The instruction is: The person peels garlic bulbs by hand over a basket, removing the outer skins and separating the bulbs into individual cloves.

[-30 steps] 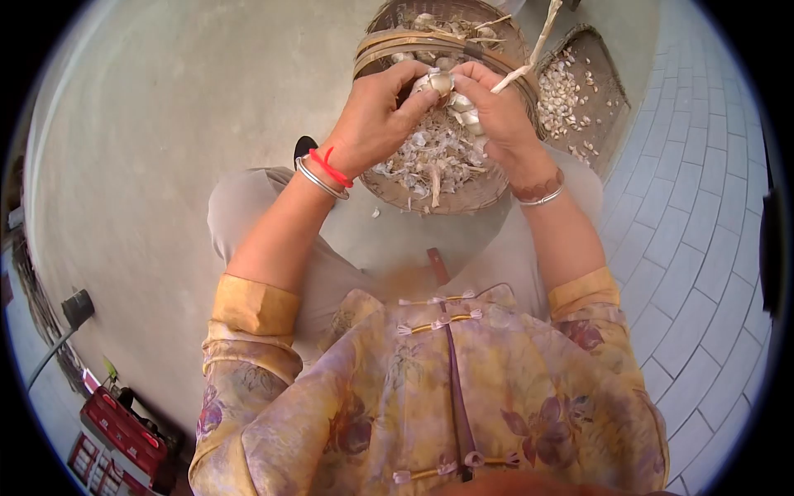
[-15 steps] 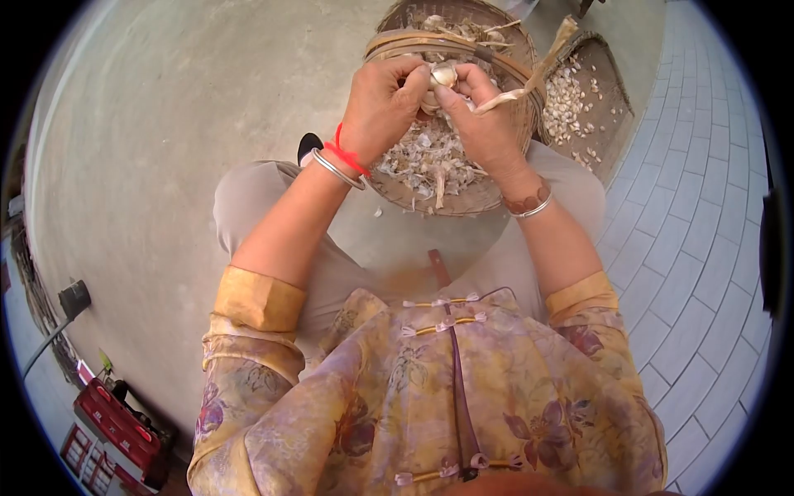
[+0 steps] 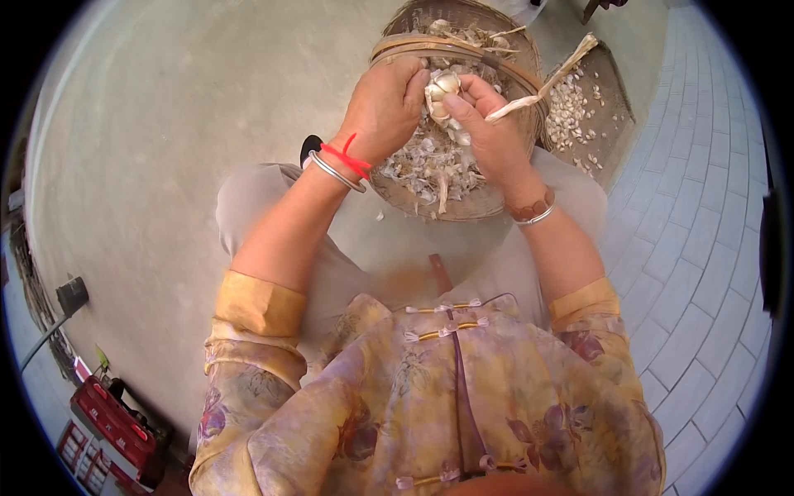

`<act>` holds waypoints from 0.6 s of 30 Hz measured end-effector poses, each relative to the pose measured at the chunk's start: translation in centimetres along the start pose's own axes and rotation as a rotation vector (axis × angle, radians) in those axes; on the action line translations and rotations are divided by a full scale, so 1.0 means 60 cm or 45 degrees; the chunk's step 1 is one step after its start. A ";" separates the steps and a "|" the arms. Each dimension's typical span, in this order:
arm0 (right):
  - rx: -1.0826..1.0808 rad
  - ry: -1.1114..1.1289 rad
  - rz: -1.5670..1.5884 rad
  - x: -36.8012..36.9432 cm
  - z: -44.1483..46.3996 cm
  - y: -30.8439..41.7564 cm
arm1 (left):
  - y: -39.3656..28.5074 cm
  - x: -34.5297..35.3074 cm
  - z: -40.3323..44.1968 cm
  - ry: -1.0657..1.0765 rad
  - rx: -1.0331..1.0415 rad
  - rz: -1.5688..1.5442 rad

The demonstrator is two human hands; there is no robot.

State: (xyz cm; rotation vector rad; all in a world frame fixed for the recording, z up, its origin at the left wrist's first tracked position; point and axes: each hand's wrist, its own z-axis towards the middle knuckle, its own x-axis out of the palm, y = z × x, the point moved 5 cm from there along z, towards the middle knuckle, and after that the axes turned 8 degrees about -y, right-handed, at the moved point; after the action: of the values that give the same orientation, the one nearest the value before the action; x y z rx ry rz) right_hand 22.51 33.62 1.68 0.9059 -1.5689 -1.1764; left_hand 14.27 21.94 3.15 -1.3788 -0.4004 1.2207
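Observation:
A garlic bulb (image 3: 443, 91) with its cloves exposed is gripped in my right hand (image 3: 500, 145), thumb pressed on its side. Its long dry stalk (image 3: 558, 74) sticks out past that hand to the upper right. Close against the bulb's left side, my left hand (image 3: 385, 107) has its fingers curled in and the thumb against them; what they pinch is hidden. Both hands are above a round woven basket (image 3: 471, 207) with a curved handle (image 3: 463, 48). Papery garlic skins (image 3: 426, 169) lie in its near part, with more dry garlic pieces and stalks at the far side.
To the right of the basket, a woven tray (image 3: 612, 116) carries many loose garlic cloves (image 3: 568, 112). My knees flank the basket. Grey floor tiles (image 3: 678, 207) run along the right. A red box-like object (image 3: 116, 426) stands at the lower left.
The garlic bulb has turned and shows more of its cloves. My left fingers have drawn slightly back from its top, and the stalk's tip has swung to the right.

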 end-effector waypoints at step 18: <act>-0.477 -0.296 -0.717 -0.022 -0.006 0.013 | -0.021 0.008 -0.022 0.170 -0.136 -0.138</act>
State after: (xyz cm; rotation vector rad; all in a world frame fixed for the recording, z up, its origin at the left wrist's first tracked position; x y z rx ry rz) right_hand 23.18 34.95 2.12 1.0118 -1.2283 -1.9585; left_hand 16.08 21.94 3.75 -1.5009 -0.4458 1.0247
